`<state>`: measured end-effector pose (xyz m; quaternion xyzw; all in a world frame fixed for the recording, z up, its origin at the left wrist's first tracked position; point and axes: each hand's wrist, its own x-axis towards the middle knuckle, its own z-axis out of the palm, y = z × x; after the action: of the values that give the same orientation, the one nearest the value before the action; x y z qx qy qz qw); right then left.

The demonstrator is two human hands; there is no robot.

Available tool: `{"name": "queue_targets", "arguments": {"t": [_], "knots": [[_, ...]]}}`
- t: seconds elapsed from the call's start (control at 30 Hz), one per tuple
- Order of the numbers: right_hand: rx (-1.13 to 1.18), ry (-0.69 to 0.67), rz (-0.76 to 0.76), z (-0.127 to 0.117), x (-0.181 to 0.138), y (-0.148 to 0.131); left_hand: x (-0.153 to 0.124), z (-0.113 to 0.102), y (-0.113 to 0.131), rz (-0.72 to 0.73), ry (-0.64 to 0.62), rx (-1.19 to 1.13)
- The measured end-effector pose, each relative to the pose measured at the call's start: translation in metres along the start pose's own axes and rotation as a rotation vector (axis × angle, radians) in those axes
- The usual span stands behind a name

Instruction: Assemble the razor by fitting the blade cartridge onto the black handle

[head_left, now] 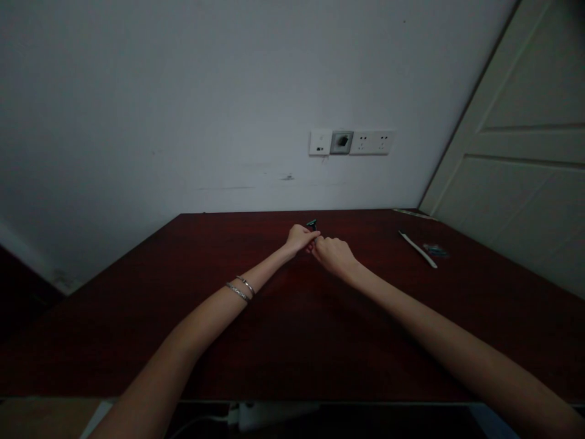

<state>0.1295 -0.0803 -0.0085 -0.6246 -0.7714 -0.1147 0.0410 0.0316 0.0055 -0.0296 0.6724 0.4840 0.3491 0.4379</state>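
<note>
Near the far middle of the table, my left hand [298, 238] and my right hand [335, 253] meet, both closed. Between them is a small dark T-shaped thing that looks like a razor [312, 224], its head sticking up above the fingertips. My left thumb and fingers pinch its handle from the left. The curled fingers of my right hand grip lower down, and the lower part of the handle is hidden inside them. Two silver bracelets [241, 289] circle my left forearm.
To the right on the dark red table [256, 360] lie a long white curved stick [418, 249] with a dark tip and a small clear packet [436, 250]. Sockets [371, 142] sit on the wall behind. A white door [525, 158] stands at the right; a white power strip [269, 416] is below the front edge.
</note>
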Motion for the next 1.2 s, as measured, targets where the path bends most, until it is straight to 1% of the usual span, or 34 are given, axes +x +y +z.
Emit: {"name": "queue_targets", "arguments": {"t": [0.13, 0.2, 0.27, 0.37, 0.5, 0.57, 0.63, 0.73, 0.83, 0.93, 1.07, 1.2], "knots": [[0.000, 0.059, -0.023, 0.004, -0.001, 0.009, 0.001, -0.008, -0.004, -0.012, -0.016, 0.181], [-0.006, 0.078, 0.017, 0.005, 0.000, 0.020, 0.003, -0.016, -0.008, -0.024, -0.026, 0.297], [-0.012, 0.070, 0.084, 0.005, 0.002, 0.036, 0.006, -0.024, -0.014, -0.054, -0.042, 0.418], [-0.014, 0.005, 0.195, 0.009, 0.006, 0.071, 0.009, -0.035, -0.022, -0.079, -0.080, 0.568], [-0.043, -0.046, 0.366, 0.020, 0.007, 0.131, 0.009, -0.043, -0.027, -0.074, -0.086, 0.703], [-0.072, -0.057, 0.455, 0.028, 0.003, 0.161, 0.009, -0.045, -0.029, -0.072, -0.073, 0.748], [-0.098, -0.040, 0.513, 0.037, -0.003, 0.189, 0.010, -0.045, -0.031, -0.078, -0.062, 0.780], [-0.113, -0.071, 0.604, 0.049, -0.013, 0.218, 0.012, -0.046, -0.035, -0.097, -0.054, 0.808], [-0.071, -0.159, 0.660, 0.056, -0.019, 0.231, 0.015, -0.045, -0.037, -0.096, -0.045, 0.830], [-0.019, -0.213, 0.684, 0.059, -0.022, 0.233, 0.015, -0.043, -0.038, -0.093, -0.032, 0.851], [0.012, -0.217, 0.689, 0.058, -0.024, 0.231, 0.013, -0.040, -0.036, -0.052, 0.005, 0.887], [0.009, -0.203, 0.689, 0.056, -0.024, 0.233, 0.009, -0.039, -0.035, -0.066, 0.012, 0.896]]}}
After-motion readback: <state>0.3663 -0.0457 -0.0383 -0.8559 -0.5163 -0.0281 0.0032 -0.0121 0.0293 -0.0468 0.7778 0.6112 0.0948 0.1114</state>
